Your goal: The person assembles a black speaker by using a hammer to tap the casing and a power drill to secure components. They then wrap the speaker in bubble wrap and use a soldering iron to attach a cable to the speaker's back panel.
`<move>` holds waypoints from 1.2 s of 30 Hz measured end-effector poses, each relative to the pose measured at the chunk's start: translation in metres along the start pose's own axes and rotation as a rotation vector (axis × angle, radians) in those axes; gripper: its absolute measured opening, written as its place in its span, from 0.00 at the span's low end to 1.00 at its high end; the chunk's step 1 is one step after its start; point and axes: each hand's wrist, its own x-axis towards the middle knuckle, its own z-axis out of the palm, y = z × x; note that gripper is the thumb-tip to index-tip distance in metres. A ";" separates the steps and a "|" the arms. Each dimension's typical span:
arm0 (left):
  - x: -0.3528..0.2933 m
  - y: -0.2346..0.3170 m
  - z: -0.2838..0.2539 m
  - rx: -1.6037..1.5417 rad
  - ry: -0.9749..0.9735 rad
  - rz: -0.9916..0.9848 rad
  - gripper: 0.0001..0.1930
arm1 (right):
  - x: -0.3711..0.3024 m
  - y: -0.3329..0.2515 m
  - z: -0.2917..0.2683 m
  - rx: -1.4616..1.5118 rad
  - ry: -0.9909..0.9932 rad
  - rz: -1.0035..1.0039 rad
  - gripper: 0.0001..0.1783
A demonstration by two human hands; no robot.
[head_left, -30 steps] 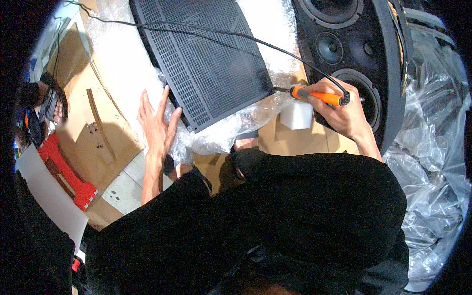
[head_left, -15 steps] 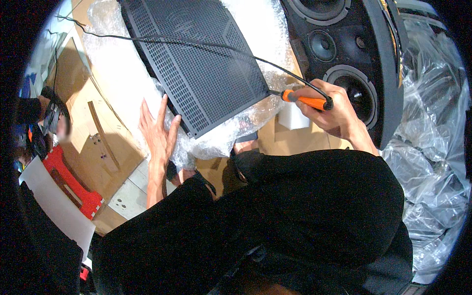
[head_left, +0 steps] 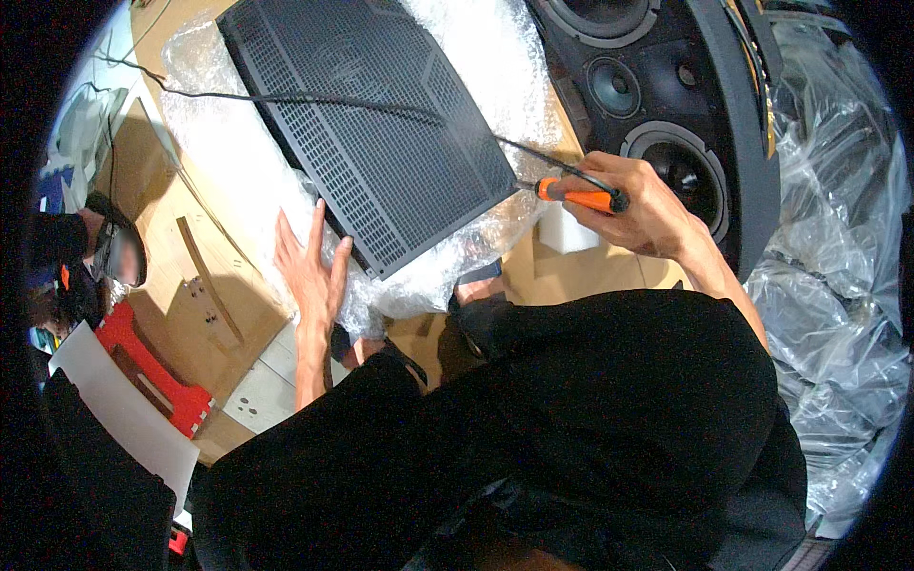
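Black grille-topped box (head_left: 367, 143) lies at a slant on bubble wrap (head_left: 419, 290), upper middle of view, its near edge toward the person. Left hand (head_left: 309, 271) wide, fingers spread, index finger and thumb at the box's left near edge, not wrapped around anything. Right hand (head_left: 628, 205) closed around the orange handle of a screwdriver (head_left: 576, 197), shaft pointing left at the box's right near corner; tip looks at the edge, can't tell if it sits in a screw. Black cord (head_left: 286, 98) crosses the grille and runs to the handle end. Risks, my judgement: tip could slip off and scratch the corner if it's held off-line; box could slide or twist, since the wrap under it is soft and the left hand only rests lightly on the far side; cord could snag or drag the tool if pulled tight. White foam block (head_left: 566, 233) just below the right hand; black speaker (head_left: 657, 124) with 4 round cones close beyond it, so a backward elbow or wrist swing could knock a cone. Left side, well apart: brown strip (head_left: 209, 276), small screws near it that could get lost if brushed, red plastic piece (head_left: 157, 371), white sheet (head_left: 124, 400). Far right: crumpled clear plastic (head_left: 838, 285).
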 end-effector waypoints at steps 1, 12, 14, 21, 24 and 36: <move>0.000 0.001 0.000 0.003 -0.005 -0.005 0.32 | -0.001 0.001 0.000 -0.007 0.000 -0.013 0.14; -0.001 -0.001 0.002 0.000 0.008 -0.007 0.31 | -0.009 -0.003 0.003 -0.018 0.086 0.031 0.14; 0.000 0.000 0.003 -0.005 0.004 -0.006 0.31 | -0.014 0.001 0.010 -0.024 0.142 0.062 0.13; 0.000 0.000 0.003 0.006 -0.005 -0.019 0.32 | -0.013 -0.005 0.017 0.014 0.250 0.166 0.10; 0.000 0.000 0.002 0.001 -0.008 -0.024 0.32 | -0.013 0.000 0.013 0.023 0.223 0.142 0.11; -0.001 0.000 0.001 -0.011 -0.007 -0.016 0.31 | -0.011 0.004 0.007 0.075 0.103 0.184 0.13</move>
